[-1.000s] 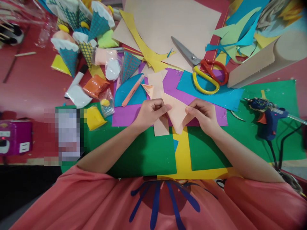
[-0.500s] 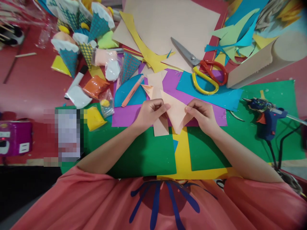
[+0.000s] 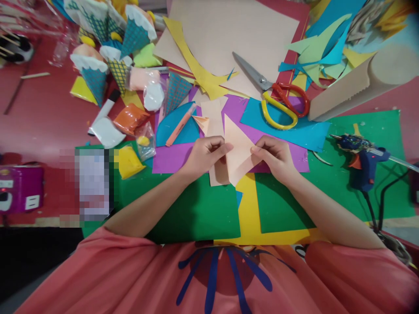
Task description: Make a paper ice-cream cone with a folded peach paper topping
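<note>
A small peach paper piece (image 3: pixel 239 150), pointed at the top, is pinched between my two hands. My left hand (image 3: pixel 209 156) is closed on its left edge, thumb on top. On its right edge, the thumb and fingers of my right hand (image 3: pixel 273 157) pinch it. Beneath lies a peach paper strip (image 3: pixel 214 115), partly covered by the left hand. A small folded peach piece (image 3: pixel 202 124) rests just beyond that hand, beside an orange marker (image 3: pixel 181 125). Scissors (image 3: pixel 270 89) with one red and one yellow handle lie beyond my hands.
A blue glue gun (image 3: pixel 369 168) stands at the right on green sheets (image 3: pixel 288 209), near a peach paper roll (image 3: pixel 347 83). Decorated cones (image 3: pixel 91 76) and clay packets (image 3: pixel 131 118) crowd the left. A large peach sheet (image 3: pixel 242 30) lies at the back.
The peach paper piece has turned slightly between my fingers, its top point shifting right and its lower corner left. Both hands stay nearly in place.
</note>
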### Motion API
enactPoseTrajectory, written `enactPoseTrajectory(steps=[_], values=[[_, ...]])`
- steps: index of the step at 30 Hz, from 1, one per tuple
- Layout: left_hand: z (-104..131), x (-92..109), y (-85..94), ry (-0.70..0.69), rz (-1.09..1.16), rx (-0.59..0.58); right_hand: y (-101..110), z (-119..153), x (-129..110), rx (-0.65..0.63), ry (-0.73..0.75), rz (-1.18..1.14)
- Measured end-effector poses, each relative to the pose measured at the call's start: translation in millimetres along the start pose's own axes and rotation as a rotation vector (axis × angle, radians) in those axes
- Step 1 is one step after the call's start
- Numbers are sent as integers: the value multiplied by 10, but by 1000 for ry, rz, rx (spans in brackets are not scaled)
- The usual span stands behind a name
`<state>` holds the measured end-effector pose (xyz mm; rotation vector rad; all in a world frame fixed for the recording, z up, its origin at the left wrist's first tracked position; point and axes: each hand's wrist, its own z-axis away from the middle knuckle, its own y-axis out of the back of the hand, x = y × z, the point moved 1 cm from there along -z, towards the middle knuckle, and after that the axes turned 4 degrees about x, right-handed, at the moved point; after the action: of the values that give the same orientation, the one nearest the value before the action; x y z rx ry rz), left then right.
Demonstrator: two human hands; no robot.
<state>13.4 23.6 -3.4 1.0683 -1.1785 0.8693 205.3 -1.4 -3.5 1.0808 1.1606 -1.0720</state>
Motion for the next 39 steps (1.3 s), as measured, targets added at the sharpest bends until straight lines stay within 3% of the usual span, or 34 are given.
enactPoseTrajectory(steps=[9, 17, 39], values=[[30, 2, 0, -67, -63, -35, -9, -6, -27, 68, 27, 47], [17, -11, -7, -42, -105, -15, -6, -7, -2, 86, 4, 31], [27, -19, -3, 25, -4, -99, -7, -27, 15, 209, 17, -60]])
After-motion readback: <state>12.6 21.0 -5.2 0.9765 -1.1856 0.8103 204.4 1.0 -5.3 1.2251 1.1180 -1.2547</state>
